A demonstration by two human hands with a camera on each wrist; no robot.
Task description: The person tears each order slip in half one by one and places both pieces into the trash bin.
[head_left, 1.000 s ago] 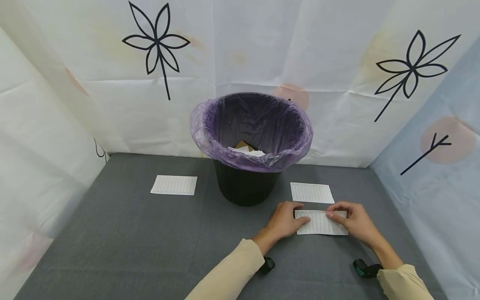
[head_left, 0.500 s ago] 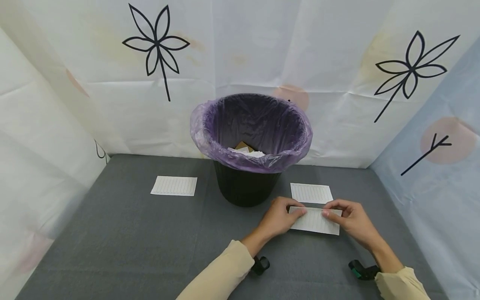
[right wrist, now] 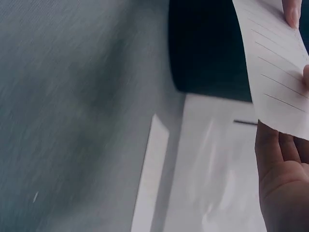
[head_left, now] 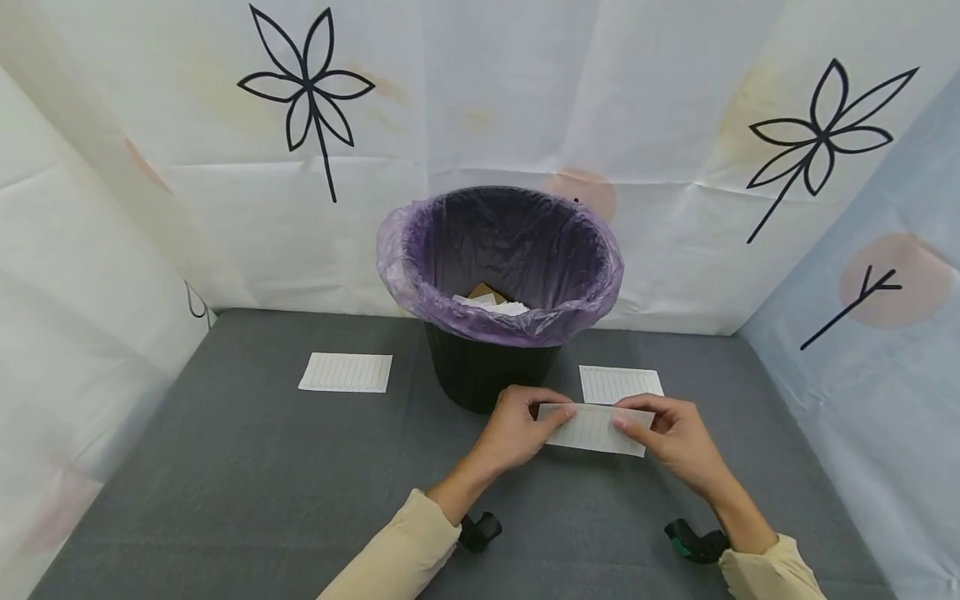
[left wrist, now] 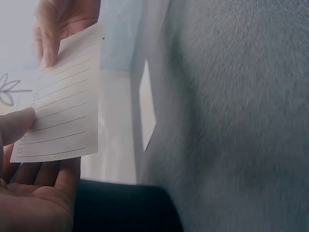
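A lined paper checklist slip (head_left: pixel 595 431) is held up in front of the bin by both hands. My left hand (head_left: pixel 516 427) pinches its left end, thumb on the printed face and fingers behind. At the other end, my right hand (head_left: pixel 678 439) grips the slip near its top edge. Small tick boxes run beside the lines of the slip (left wrist: pixel 67 104) in the left wrist view. Seen from the right wrist, the slip (right wrist: pixel 275 67) bends slightly, with fingers behind it. Just behind the hands, a second lined slip (head_left: pixel 618 384) lies flat on the table.
A black bin (head_left: pixel 491 367) with a purple liner (head_left: pixel 397 250) stands at the back, with white paper and brown card (head_left: pixel 483 291) inside. Another lined slip (head_left: pixel 346 372) lies left of it on the grey tablecloth (head_left: pixel 247 475). Printed white curtains (head_left: pixel 480 100) surround the table.
The slip has come up from the table between both hands and moved left toward the bin. My left hand has gone from its edge to a firm pinch. The other slips have stayed put.
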